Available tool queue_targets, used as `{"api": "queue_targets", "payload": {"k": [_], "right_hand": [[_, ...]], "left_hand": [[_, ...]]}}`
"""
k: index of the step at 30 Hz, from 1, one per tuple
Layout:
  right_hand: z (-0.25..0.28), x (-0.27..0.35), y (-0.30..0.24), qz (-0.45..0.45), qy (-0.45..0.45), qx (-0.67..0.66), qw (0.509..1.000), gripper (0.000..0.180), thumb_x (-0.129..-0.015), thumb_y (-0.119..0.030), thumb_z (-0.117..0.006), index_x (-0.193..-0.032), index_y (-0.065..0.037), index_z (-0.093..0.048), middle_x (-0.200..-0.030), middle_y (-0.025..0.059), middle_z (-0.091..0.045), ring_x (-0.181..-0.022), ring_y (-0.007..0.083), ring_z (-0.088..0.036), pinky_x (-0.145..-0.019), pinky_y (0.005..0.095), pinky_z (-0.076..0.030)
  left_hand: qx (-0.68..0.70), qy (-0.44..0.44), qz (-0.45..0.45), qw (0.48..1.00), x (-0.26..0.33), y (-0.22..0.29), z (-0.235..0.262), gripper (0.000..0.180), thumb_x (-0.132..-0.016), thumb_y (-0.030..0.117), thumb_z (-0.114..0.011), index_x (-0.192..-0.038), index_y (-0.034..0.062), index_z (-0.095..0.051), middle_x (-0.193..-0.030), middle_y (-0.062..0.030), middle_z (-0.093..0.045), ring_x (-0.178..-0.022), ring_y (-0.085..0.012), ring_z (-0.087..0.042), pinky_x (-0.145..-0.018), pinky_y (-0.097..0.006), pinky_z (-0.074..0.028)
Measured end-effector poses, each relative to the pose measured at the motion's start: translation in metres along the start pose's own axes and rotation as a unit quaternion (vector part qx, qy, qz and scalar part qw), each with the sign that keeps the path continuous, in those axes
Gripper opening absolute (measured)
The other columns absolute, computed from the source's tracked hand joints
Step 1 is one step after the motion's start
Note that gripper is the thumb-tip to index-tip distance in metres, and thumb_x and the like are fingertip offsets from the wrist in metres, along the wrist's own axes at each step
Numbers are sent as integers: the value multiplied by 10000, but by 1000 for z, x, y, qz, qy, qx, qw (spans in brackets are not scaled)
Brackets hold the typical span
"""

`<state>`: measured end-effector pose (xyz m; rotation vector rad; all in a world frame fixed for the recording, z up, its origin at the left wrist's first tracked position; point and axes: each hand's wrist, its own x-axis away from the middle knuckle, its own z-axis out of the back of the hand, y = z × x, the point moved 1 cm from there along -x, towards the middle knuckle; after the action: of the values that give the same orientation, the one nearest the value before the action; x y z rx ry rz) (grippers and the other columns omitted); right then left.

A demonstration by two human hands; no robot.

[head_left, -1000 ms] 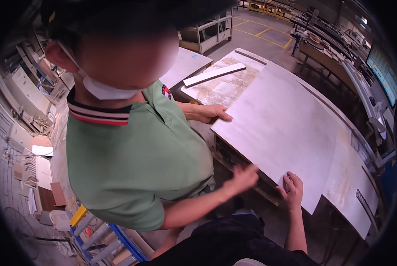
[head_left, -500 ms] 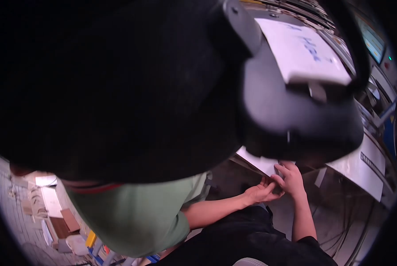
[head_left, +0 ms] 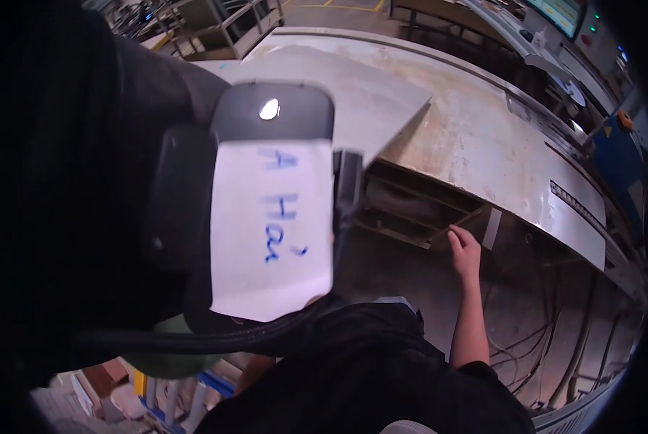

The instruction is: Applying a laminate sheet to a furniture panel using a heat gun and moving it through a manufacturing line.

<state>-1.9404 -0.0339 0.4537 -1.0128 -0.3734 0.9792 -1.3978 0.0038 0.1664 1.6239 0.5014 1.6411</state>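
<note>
My right hand (head_left: 465,251) reaches up from a black sleeve, close to the corner of an open shelf frame (head_left: 410,235) under the table. Its fingers are curled together; what they hold, if anything, I cannot make out. Just right of it, a narrow white strip (head_left: 492,228) hangs below the table's front edge. My left hand is out of sight. A co-worker's dark headgear (head_left: 150,94) fills the left side, very close. On it sits a dark device (head_left: 302,119) bearing a white paper label (head_left: 266,275) with blue handwriting.
A wide, stained light-coloured table (head_left: 468,137) spans the area ahead, with a large pale sheet (head_left: 360,94) on it. A black cable (head_left: 208,341) runs below the device. Cables (head_left: 519,362) lie at lower right. A lit screen (head_left: 559,13) stands at the far right.
The co-worker's headgear has shifted left, uncovering the table. The co-worker's hand, which was beside my right hand, is gone from view. My right hand is now apart and slightly higher.
</note>
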Motion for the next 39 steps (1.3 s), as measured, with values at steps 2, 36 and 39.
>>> {"api": "queue_targets", "payload": {"k": [2, 36, 39], "right_hand": [[6, 18, 45, -48, -64, 18, 997, 286, -860, -208, -618, -1051, 3, -646, -1007, 127, -666, -954, 194, -620, -854, 288, -460], [123, 201, 326, -427, -217, -71, 875, 248, -887, -227, -578, -992, -5, -614, -731, 13, -562, -551, 87, -483, -479, 241, -401], [138, 217, 333, -506, -173, -96, 839, 278, -888, -253, -573, -1033, -16, -588, -808, 52, -602, -548, 108, -499, -478, 249, -415]], "left_hand": [[-104, 40, 30, 993, 12, -27, -14, 343, -858, 179, -543, -1185, 79, -568, -891, -57, -632, -727, -147, -598, -643, -293, -485], [-68, 88, 62, 992, 161, -26, -196, 475, -738, 149, -589, -1192, 12, -565, -908, -131, -659, -776, -195, -629, -729, -302, -491], [-74, 98, 61, 991, 163, -28, -193, 457, -746, 138, -598, -1185, 13, -570, -886, -119, -663, -755, -182, -631, -706, -298, -494]]}}
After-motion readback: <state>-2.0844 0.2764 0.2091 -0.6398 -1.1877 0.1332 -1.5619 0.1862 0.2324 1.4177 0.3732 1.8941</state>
